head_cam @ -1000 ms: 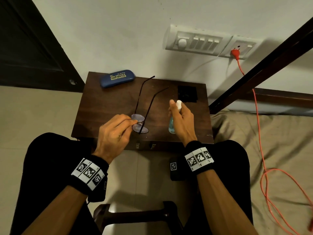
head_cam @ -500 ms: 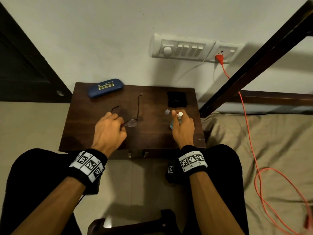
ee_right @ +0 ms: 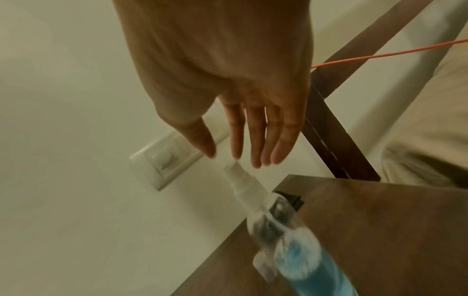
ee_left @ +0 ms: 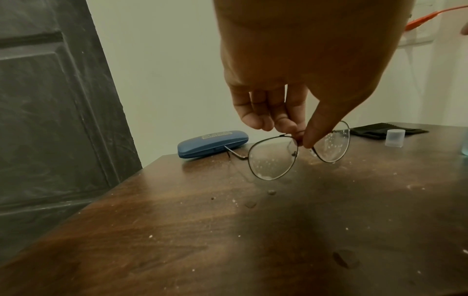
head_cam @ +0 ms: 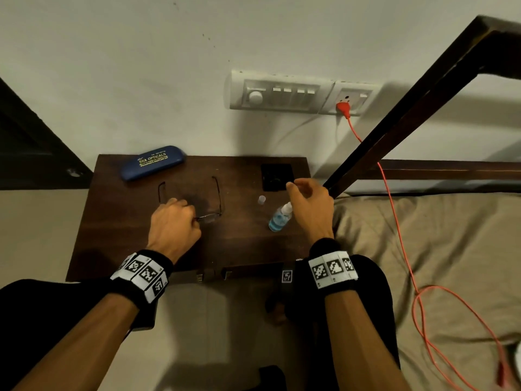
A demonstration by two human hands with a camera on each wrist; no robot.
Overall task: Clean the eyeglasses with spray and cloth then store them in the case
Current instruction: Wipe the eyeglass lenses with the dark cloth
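My left hand (ee_left: 298,138) pinches the thin metal eyeglasses (ee_left: 272,160) at the bridge, low over the dark wooden table (head_cam: 112,235). Both lenses carry spray droplets. In the head view the left hand (head_cam: 180,218) covers one lens of the eyeglasses (head_cam: 209,217), and the temples point toward the wall. The spray bottle (head_cam: 279,218) of blue liquid stands free on the table. My right hand (head_cam: 296,187) hovers over it with straight fingers (ee_right: 255,148), holding nothing, just above the spray bottle (ee_right: 298,254) nozzle. The black cloth (head_cam: 276,176) lies beyond that hand. The blue case (head_cam: 152,162) lies shut at the back left.
The bottle's clear cap (head_cam: 261,199) stands between bottle and glasses. A dark bed frame post (head_cam: 394,108) slants up right of the table, with the bed (head_cam: 423,235) and an orange cable (head_cam: 394,207) beyond. A switch panel (head_cam: 293,93) is on the wall.
My right hand set the spray bottle down, let go of it and lifted toward the cloth with fingers straightened. My left hand lowered the glasses toward the table.
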